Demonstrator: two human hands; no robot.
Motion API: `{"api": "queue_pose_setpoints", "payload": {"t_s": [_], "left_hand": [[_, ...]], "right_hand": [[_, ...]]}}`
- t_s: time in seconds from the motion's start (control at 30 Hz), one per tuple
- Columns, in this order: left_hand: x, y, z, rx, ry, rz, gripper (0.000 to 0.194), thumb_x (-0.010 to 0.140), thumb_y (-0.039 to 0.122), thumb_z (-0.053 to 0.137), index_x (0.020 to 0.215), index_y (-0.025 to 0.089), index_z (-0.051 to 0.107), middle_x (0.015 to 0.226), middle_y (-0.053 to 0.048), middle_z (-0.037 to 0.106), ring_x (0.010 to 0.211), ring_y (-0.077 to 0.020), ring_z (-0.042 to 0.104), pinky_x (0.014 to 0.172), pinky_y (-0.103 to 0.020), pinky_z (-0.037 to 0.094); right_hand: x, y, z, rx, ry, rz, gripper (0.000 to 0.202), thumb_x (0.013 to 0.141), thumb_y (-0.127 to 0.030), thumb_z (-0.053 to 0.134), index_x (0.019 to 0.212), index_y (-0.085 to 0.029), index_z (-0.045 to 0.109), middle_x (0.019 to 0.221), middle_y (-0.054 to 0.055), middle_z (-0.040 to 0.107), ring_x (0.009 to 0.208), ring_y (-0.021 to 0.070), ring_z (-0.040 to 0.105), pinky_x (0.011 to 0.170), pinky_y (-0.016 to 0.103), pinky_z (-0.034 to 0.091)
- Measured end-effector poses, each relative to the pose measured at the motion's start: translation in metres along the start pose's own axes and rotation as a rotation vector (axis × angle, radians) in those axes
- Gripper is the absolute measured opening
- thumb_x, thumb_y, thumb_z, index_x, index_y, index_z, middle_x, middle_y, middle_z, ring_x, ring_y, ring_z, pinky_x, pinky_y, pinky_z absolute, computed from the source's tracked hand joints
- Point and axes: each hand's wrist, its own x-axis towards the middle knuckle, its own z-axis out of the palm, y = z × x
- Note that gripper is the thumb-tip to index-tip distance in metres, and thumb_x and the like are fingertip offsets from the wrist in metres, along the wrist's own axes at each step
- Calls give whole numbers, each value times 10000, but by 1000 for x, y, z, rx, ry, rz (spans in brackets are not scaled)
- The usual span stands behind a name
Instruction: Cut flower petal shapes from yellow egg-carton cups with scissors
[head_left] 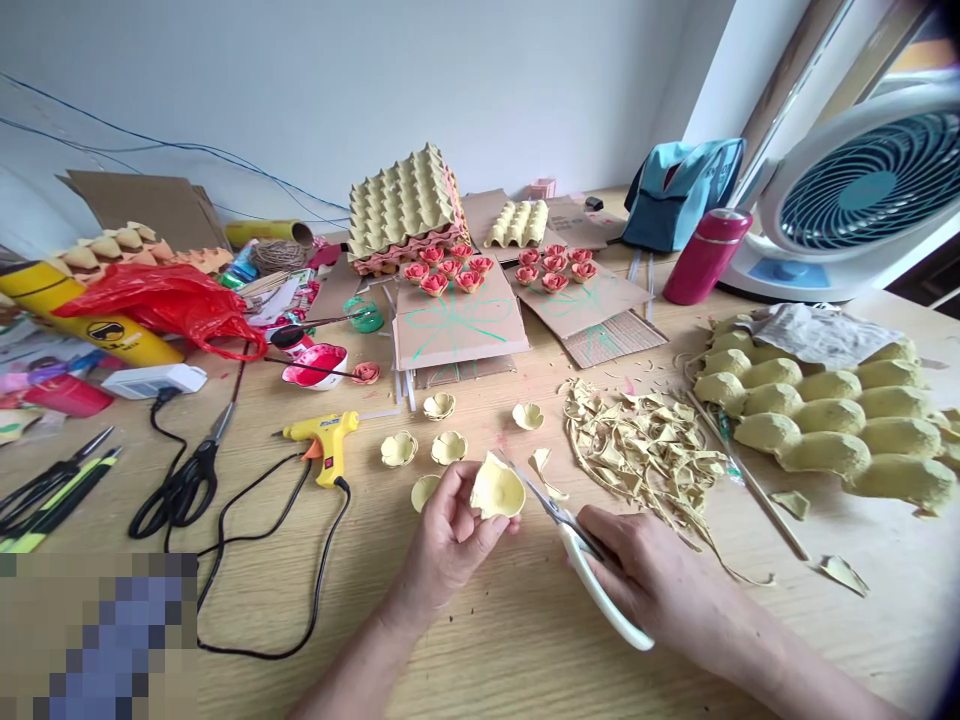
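Note:
Between the thumb and fingers of my left hand (454,530) is a pale yellow egg carton cup (500,490) with an uneven rim, its hollow side facing me. My right hand (637,560) grips white-handled scissors (592,575). Their blades point up and left, close to the right edge of the cup; whether they touch it I cannot tell. A curled offcut (548,474) lies just behind the blades. Beyond my left hand several cut cups sit on the table, among them a petal-shaped cup (449,448) and a single one (528,416) farther right.
A heap of trimmings (645,440) and an egg tray (840,420) lie to the right. On the left are a yellow glue gun (322,440) with its cord, black scissors (187,480) and a bowl of red paint (315,368). Red flowers (448,268) stand on cardboard (457,335) behind.

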Motion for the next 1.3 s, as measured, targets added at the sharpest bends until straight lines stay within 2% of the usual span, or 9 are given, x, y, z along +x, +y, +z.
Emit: {"api": "queue_pose_setpoints", "payload": {"t_s": [0.2, 0.27, 0.43, 0.53, 0.63, 0.77, 0.87, 1.0, 1.3], "left_hand": [[1, -3, -3, -54, 15, -67, 347, 788, 316, 811, 1049, 204, 612, 946, -25, 676, 839, -195, 695, 747, -332, 595], [1, -4, -4, -65, 13, -55, 355, 793, 321, 810, 1076, 209, 628, 965, -32, 680, 874, -206, 694, 755, -339, 599], [1, -7, -6, -60, 27, -21, 354, 816, 321, 795, 1116, 212, 642, 947, -34, 685, 820, -171, 666, 755, -334, 596], [1, -7, -6, -54, 22, -21, 357, 821, 327, 788, 1123, 203, 643, 946, -42, 684, 811, -175, 667, 754, -345, 597], [2, -6, -5, -71, -17, -33, 380, 838, 340, 770, 1166, 210, 629, 964, -46, 680, 839, -186, 678, 787, -368, 598], [1, -7, -5, -105, -65, -32, 382, 834, 354, 770, 1162, 221, 625, 980, -48, 683, 897, -212, 685, 862, -416, 588], [-1, -8, -5, -102, -78, -56, 402, 834, 367, 769, 1181, 211, 636, 985, -60, 681, 912, -221, 679, 861, -406, 582], [-3, -9, -5, -168, -111, -70, 403, 837, 371, 771, 1198, 224, 669, 1052, -68, 682, 890, -191, 657, 823, -360, 582], [-4, -6, 1, -280, -160, -51, 308, 842, 339, 776, 1125, 249, 695, 1003, -33, 669, 887, -163, 604, 791, -304, 572]], "right_hand": [[8, 13, -3, 119, 27, 15, 418, 1011, -509, 363, 706, -228, 417, 604, -35, 468, 549, 124, 393, 518, 254, 314], [10, 19, -8, 67, 43, 44, 431, 1000, -510, 376, 682, -224, 425, 588, -33, 464, 545, 124, 396, 516, 258, 303], [4, 34, -23, -157, -15, 129, 420, 952, -453, 471, 607, -216, 504, 529, -8, 520, 482, 130, 429, 491, 277, 251], [-3, 47, -31, -277, 110, 163, 404, 919, -454, 522, 589, -222, 527, 490, 2, 516, 458, 138, 410, 489, 291, 231], [-8, 56, -38, -224, 169, 159, 418, 939, -505, 500, 628, -227, 530, 539, 8, 548, 499, 147, 447, 508, 289, 279], [-8, 46, -43, -93, 148, 76, 421, 961, -548, 478, 683, -234, 511, 553, -17, 516, 497, 131, 422, 490, 269, 289], [-5, 31, -39, -57, 101, 6, 373, 963, -497, 509, 699, -236, 477, 536, -45, 472, 478, 117, 398, 473, 258, 273], [-2, 18, -33, -65, 10, -84, 297, 982, -436, 493, 762, -237, 479, 640, -34, 548, 558, 132, 486, 542, 266, 327], [1, 14, -29, -108, -22, -187, 266, 991, -440, 519, 832, -226, 519, 760, -5, 593, 668, 167, 536, 631, 304, 363]]}}
